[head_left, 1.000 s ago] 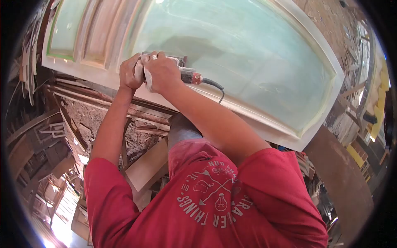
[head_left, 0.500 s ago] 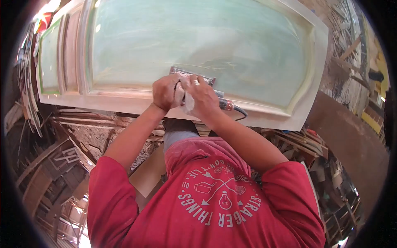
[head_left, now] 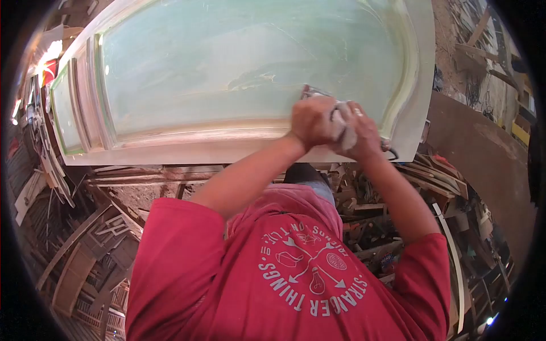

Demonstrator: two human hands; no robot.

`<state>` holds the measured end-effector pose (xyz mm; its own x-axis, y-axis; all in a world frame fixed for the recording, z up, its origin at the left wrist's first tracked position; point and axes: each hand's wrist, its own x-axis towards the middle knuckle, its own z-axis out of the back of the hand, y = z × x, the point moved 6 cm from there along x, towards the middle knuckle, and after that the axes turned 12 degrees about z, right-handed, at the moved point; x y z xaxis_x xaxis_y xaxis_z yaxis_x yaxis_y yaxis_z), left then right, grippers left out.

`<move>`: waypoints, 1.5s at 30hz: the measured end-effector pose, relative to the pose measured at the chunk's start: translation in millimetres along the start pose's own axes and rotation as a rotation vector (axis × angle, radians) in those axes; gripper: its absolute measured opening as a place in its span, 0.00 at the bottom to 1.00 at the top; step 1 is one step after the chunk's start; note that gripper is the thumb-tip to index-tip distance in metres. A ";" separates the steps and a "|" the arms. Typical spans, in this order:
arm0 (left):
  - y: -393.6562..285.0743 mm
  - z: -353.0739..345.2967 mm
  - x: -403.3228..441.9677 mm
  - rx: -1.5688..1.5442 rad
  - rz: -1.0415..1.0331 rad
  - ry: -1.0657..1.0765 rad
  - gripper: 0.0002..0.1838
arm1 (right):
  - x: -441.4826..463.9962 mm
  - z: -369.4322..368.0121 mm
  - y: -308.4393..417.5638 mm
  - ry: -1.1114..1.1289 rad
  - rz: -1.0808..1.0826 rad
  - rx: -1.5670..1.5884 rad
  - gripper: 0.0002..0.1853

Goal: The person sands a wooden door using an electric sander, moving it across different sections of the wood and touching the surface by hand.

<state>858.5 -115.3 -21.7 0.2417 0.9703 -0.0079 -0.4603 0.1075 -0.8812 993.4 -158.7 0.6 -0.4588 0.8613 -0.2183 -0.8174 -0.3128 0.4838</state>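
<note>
A large panelled door or board (head_left: pixel 216 68), pale green inside a whitish frame, lies flat in front of me. On the right part of its green panel is a corded power sander (head_left: pixel 314 91), mostly hidden under my hands. My left hand (head_left: pixel 314 120) is wrapped round the sander's near left side. My right hand (head_left: pixel 358 132), dusty and with a ring on a finger, grips its right side. The sander's dark cord (head_left: pixel 391 151) shows beside my right wrist, over the board's near edge.
Wood scraps (head_left: pixel 432 173) are piled below the board's right end. Stacked boards and slats (head_left: pixel 74 278) stand at lower left. A brown sheet (head_left: pixel 478 148) lies at right, and a long pale strip (head_left: pixel 453 256) stands by my right sleeve.
Both hands and the sander have moved right along the green panel, from near the left mouldings to its right part. The camera view has shifted too. The grip remains closed.
</note>
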 end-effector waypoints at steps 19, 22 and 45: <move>80.7 139.3 -50.4 -0.030 0.187 -0.063 0.13 | 106.3 -42.5 128.8 0.216 0.157 0.019 0.36; 108.2 196.2 -65.1 -0.004 0.186 -0.097 0.13 | 140.4 -62.2 180.2 0.236 0.235 -0.003 0.37; 253.6 433.0 -116.0 0.400 -0.027 -0.161 0.15 | 291.3 -173.2 389.2 0.000 0.298 0.085 0.28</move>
<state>343.9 -106.8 -39.6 0.1360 0.9841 0.1146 -0.7582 0.1779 -0.6273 481.3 -98.9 -21.4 -0.6738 0.7367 -0.0566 -0.6151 -0.5169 0.5953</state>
